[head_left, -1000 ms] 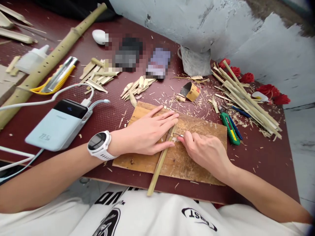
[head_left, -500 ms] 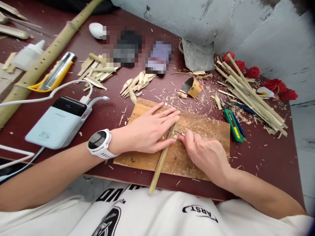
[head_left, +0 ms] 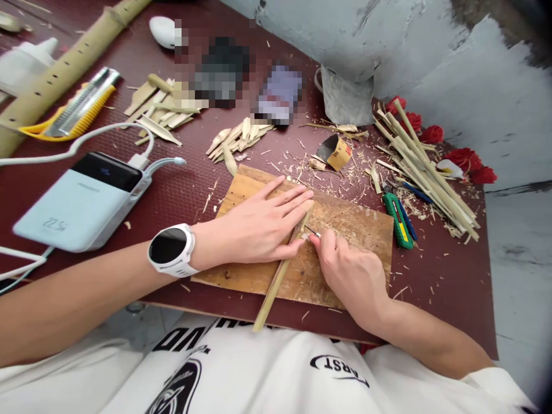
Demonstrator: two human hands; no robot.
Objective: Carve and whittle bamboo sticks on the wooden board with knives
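1. With the left hand (head_left: 259, 227) spread flat and palm down, pins the bamboo strip (head_left: 276, 284) against the wooden board (head_left: 357, 221); closes around nothing and only presses, fingertips near the strip's far end.
2. With the right hand (head_left: 351, 273) curled tight, pinches a small blade (head_left: 313, 232) between thumb and forefinger; shows only the thin metal tip, set at the strip just beside the left fingertips.
3. As to the strip's long axis: runs slantwise, near end jutting past the bench (head_left: 181, 195) edge toward the body, far end up and to the right beneath the left fingers.
4. As to side: lies between both hands, along the little-finger edge of the left and just left of the right.
5. As to nearness: touches the left hand directly, yet meets the right hand only through the blade tip, so sits closer to the left.
6. Elsewhere in this head view, well apart from both hands: power bank (head_left: 81, 201) off to the left, green utility knife (head_left: 397, 213) and bundle of bamboo sticks (head_left: 426, 167) off to the right.
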